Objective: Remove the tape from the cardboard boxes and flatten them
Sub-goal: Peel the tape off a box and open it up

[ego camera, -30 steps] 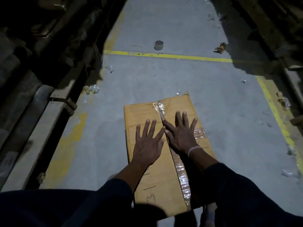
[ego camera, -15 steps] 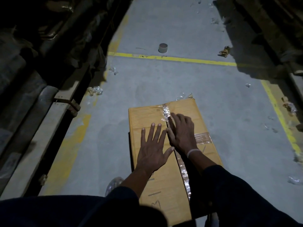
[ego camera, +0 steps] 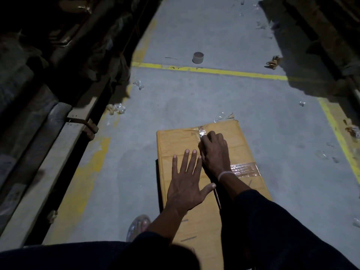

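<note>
A yellow-brown cardboard box (ego camera: 175,145) lies flat on the grey floor in front of me. Clear tape (ego camera: 201,131) runs along its centre seam, and a second strip of tape (ego camera: 244,169) crosses its right half. My left hand (ego camera: 187,186) rests palm down on the box's left half with the fingers spread. My right hand (ego camera: 214,151) is curled near the far end of the seam, its fingertips pinching the end of the clear tape. Dark sleeves cover both forearms and hide the near end of the box.
An empty tape core (ego camera: 198,57) stands beyond a yellow floor line (ego camera: 224,71). Crumpled tape scraps (ego camera: 116,108) lie left of the box and a brown scrap (ego camera: 273,62) far right. Dark racking (ego camera: 48,94) lines the left; shadowed stacks line the right.
My right hand has gone from flat and spread on the box to curled, sliding forward along the seam to the tape's far end. My left hand stays flat on the box.
</note>
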`<state>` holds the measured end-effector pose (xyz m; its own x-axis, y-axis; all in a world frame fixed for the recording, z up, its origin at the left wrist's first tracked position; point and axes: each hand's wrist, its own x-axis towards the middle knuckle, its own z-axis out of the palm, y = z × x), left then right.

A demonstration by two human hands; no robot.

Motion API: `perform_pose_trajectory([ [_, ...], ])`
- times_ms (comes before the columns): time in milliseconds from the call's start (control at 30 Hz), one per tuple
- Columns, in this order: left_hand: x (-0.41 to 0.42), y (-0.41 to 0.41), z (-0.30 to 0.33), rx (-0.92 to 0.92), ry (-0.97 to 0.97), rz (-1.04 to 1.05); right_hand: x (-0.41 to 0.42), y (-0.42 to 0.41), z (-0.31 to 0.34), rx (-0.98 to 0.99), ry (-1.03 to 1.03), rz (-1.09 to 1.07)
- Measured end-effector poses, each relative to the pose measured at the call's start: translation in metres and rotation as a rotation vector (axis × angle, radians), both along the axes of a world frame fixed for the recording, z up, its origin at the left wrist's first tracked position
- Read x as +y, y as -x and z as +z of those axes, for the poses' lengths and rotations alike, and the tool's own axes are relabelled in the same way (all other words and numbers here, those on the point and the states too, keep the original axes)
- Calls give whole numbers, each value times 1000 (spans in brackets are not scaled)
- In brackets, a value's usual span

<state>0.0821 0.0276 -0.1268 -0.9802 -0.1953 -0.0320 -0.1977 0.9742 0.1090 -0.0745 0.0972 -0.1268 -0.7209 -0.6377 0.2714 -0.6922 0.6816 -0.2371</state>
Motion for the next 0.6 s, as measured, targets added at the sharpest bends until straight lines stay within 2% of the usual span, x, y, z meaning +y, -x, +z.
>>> perform_pose_trajectory([
  [67, 0, 0, 0, 15, -11, -9, -5, 4, -1, -39, 87, -34],
  [200, 0, -1, -1, 43, -24, -15, -23, 25, 9, -352, 371, -315],
  [267, -1, -1, -1, 41, -12, -13, -29, 41, 17, -436, 387, -346],
  [400, -1, -2, 0, 41, -16, -9, -19, 54, 29, -627, 392, -169],
  [467, 0, -2, 1, 32, -19, -8, -5, 51, 33, -660, 328, -43],
  [600, -1, 0, 3, 23, -24, 2, 10, 38, 26, -517, 165, 133],
])
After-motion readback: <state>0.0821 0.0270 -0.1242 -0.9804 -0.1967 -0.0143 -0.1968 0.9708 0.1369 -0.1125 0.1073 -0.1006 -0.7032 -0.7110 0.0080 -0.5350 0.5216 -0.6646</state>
